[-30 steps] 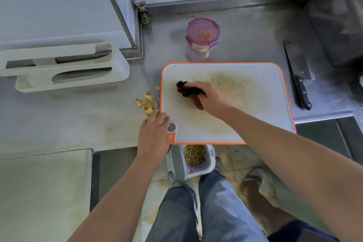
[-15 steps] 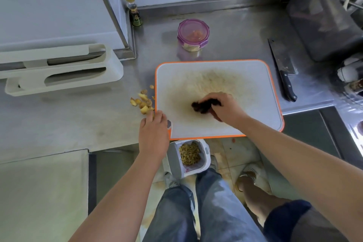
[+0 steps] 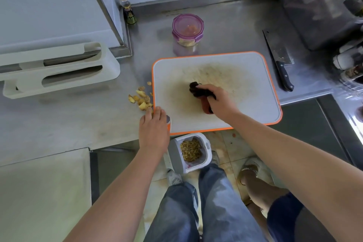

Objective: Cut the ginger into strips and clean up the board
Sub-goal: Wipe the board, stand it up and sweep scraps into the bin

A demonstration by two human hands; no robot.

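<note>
Cloth [image 3: 197, 91] under right fingers [image 3: 213, 90], seemingly on board [image 3: 255, 76]

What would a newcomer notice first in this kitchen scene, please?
The orange-rimmed board, smeared brown, stands out on the counter, with the right hand gripping a dark cloth on it. The left hand rests on its near left corner, beside ginger scraps. A cleaver lies right of the board, and a bin of yellowish shreds stands on the floor below.
</note>
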